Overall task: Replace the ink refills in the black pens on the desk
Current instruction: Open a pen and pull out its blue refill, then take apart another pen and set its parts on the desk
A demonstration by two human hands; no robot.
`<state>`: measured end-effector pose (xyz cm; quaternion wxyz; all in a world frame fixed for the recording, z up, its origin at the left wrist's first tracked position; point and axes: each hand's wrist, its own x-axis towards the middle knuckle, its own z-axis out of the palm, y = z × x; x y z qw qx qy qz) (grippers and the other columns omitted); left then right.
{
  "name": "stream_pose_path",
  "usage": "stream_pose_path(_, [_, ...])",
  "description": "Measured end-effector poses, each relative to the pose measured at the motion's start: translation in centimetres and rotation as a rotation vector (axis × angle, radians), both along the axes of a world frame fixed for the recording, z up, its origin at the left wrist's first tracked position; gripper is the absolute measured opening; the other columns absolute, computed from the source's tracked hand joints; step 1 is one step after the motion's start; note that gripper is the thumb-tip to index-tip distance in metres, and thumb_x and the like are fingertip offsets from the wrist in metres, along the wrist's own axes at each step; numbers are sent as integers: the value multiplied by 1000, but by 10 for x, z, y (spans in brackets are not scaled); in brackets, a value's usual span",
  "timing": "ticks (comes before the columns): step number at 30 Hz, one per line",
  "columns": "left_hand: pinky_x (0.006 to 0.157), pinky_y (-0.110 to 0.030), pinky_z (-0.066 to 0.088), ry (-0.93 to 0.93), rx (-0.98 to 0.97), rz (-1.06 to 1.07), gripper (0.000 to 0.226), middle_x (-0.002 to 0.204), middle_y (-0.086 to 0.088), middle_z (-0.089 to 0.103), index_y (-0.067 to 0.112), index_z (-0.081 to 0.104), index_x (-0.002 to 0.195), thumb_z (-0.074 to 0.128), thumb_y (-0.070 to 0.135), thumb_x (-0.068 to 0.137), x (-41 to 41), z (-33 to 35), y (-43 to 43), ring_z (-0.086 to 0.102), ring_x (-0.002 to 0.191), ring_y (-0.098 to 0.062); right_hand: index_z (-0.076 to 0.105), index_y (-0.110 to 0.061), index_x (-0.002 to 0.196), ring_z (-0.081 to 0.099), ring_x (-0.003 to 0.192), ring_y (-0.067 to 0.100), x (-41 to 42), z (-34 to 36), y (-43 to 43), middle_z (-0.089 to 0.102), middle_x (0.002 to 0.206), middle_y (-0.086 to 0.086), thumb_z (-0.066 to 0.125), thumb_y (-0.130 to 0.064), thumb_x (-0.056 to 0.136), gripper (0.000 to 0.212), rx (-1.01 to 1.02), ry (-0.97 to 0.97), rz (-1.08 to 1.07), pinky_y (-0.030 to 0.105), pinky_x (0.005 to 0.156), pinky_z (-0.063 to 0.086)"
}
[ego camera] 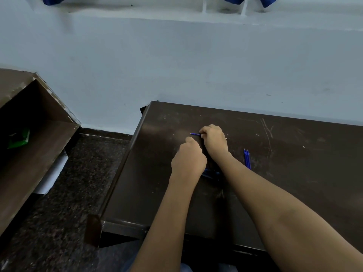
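Both hands meet over the middle of the dark brown desk (284,173). My right hand (214,140) is closed around a thin blue ink refill (195,134), whose tip sticks out to the left of the fingers. My left hand (188,158) is curled shut just below and left of it; what it holds is hidden behind the fingers. Two loose blue refills (247,159) lie side by side to the right of my right wrist. A dark cluster of pens with blue parts (210,174) lies under my wrists, mostly hidden.
The desk's left edge (125,167) drops to a dark speckled floor (68,203). A brown shelf unit (39,138) stands at the left with a green packet (18,139) inside. A pale wall (176,65) runs right behind the desk.
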<state>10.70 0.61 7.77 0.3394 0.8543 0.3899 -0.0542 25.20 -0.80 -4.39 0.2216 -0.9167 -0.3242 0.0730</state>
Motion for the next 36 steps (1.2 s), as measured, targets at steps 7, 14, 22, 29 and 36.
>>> stream_pose_path(7, [68,-30,39,-32,34,-19,26,111,-11,59,9,46,121,41,18,98,0,-1,-3,50,82,-17,65,-10,114,50,113,27,-12,21,-30,60,117,11,49,-9,93,26,278,25,-219,36,92,44])
stream_pose_path(14, [69,-29,40,-10,45,-29,25,113,-10,60,9,50,119,42,20,98,2,0,-8,54,84,-18,64,-11,96,63,93,31,-8,24,-108,64,103,12,65,-30,85,22,114,195,-564,47,82,54])
stream_pose_path(22, [72,-32,46,-3,46,-45,23,112,-10,61,8,50,117,45,18,97,3,-4,-9,61,91,-20,38,-12,65,56,80,33,-4,21,-131,54,91,12,73,-33,79,43,-132,378,-625,36,66,45])
stream_pose_path(29, [73,-33,47,4,54,-45,23,111,-9,62,9,51,116,45,20,97,4,-7,-7,63,94,-22,57,-4,91,67,86,35,2,19,-133,68,97,16,74,-33,77,36,-108,460,-635,37,66,51])
stream_pose_path(36, [70,-31,44,11,61,-36,23,110,-8,64,10,51,116,43,23,98,4,-8,-7,62,94,-21,57,-5,79,68,81,32,4,20,-135,69,91,15,75,-32,76,33,-90,506,-637,40,70,56])
